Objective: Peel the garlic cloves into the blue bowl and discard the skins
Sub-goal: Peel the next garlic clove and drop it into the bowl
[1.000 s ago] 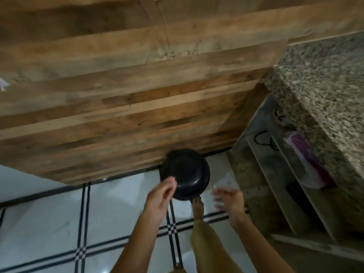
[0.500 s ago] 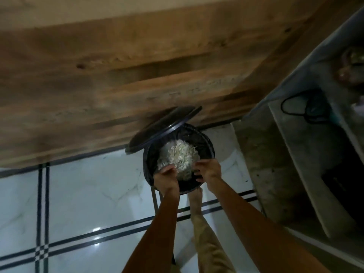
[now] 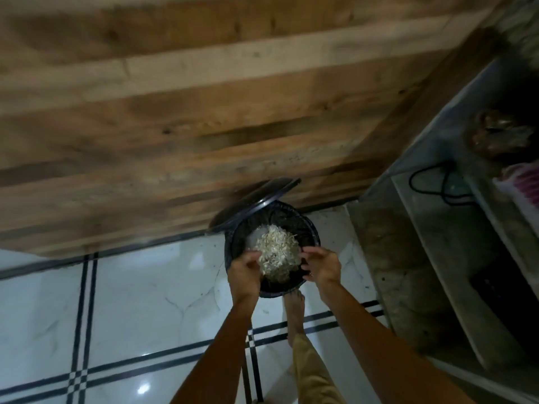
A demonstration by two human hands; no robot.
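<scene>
By the wooden wall point(image 3: 204, 112), the bin lid point(image 3: 253, 198) is still up; left hand point(image 3: 245, 272) and right hand point(image 3: 322, 266) still pinch the sheet point(image 3: 255, 239) of garlic skins point(image 3: 278, 253).

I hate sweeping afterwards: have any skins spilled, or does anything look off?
Nothing stands out. Left hand and right hand hold the garlic skins over the open black bin; none show on the white floor tiles.
</scene>
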